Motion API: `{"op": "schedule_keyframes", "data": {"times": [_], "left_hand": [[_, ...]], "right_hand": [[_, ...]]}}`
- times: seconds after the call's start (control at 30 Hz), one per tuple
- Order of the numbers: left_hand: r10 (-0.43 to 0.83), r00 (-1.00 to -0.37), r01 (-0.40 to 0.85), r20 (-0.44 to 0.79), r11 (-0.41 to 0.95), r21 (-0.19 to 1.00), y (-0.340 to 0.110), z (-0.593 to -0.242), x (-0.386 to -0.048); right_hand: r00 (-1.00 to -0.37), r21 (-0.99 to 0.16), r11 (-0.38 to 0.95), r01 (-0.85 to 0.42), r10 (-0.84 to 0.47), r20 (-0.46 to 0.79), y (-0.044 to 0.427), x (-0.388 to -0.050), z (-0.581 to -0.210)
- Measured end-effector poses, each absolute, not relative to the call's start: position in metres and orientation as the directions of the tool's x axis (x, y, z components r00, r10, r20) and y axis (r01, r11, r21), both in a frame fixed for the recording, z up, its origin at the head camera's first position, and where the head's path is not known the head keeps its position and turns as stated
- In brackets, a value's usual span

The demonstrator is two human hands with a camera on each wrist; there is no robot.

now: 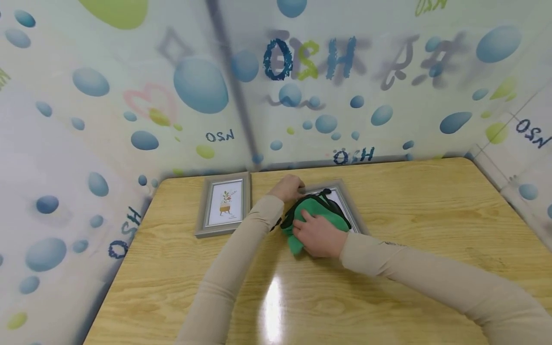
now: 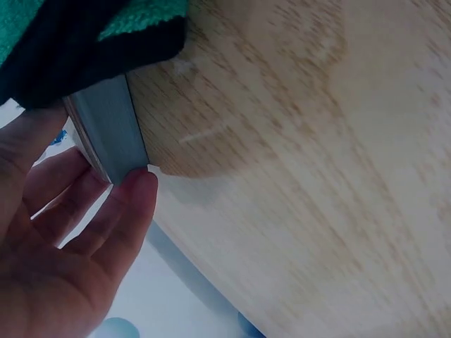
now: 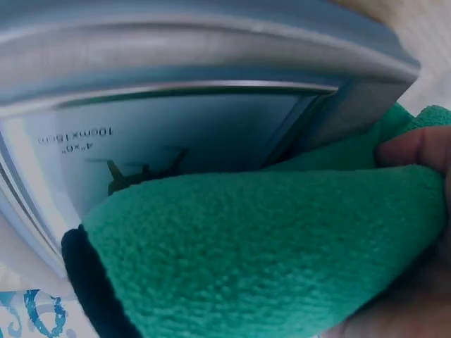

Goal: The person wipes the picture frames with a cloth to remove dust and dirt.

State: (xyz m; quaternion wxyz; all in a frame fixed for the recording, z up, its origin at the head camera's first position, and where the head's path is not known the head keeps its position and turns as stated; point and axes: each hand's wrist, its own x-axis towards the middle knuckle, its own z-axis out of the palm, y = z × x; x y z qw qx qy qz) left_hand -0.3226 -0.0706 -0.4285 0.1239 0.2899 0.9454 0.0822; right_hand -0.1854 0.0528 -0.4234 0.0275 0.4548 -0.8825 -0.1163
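Observation:
A grey picture frame (image 1: 354, 211) lies on the wooden table, partly covered by a green fuzzy cloth (image 1: 320, 205) with black edging. At the far left part of this frame my left hand (image 1: 288, 188) grips its edge; in the left wrist view the thumb and fingers close around the frame's side (image 2: 109, 127). My right hand (image 1: 321, 235) holds the cloth bunched against the frame's face. The right wrist view shows the cloth (image 3: 261, 246) folded over the picture, with part of the print and "10cmx15cm" visible. Some of the right hand's fingers are out of that view.
A second grey picture frame (image 1: 201, 225) with a potted-plant print lies to the left on the table (image 1: 388, 297). Behind the table stands a wall covering (image 1: 258, 120) with blue and green drop patterns.

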Motion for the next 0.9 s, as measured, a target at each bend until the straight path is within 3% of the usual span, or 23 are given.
{"op": "schedule_keyframes", "data": {"times": [0.23, 0.47, 0.9], "left_hand": [[0.509, -0.828, 0.443, -0.234, 0.851, 0.283, -0.071, -0.427, -0.321], [0.51, -0.826, 0.444, -0.239, 0.851, 0.281, -0.073, -0.431, -0.321], [0.541, -0.817, 0.48, -0.2, 0.83, 0.284, -0.073, -0.43, -0.321]], "right_hand": [[-0.554, 0.263, 0.51, -0.819, -0.822, -0.131, 0.057, -0.153, -0.418], [-0.527, 0.258, 0.483, -0.837, -0.839, -0.139, 0.065, -0.126, -0.416], [-0.574, 0.183, 0.56, -0.808, -0.819, -0.025, 0.06, -0.178, -0.425]]}}
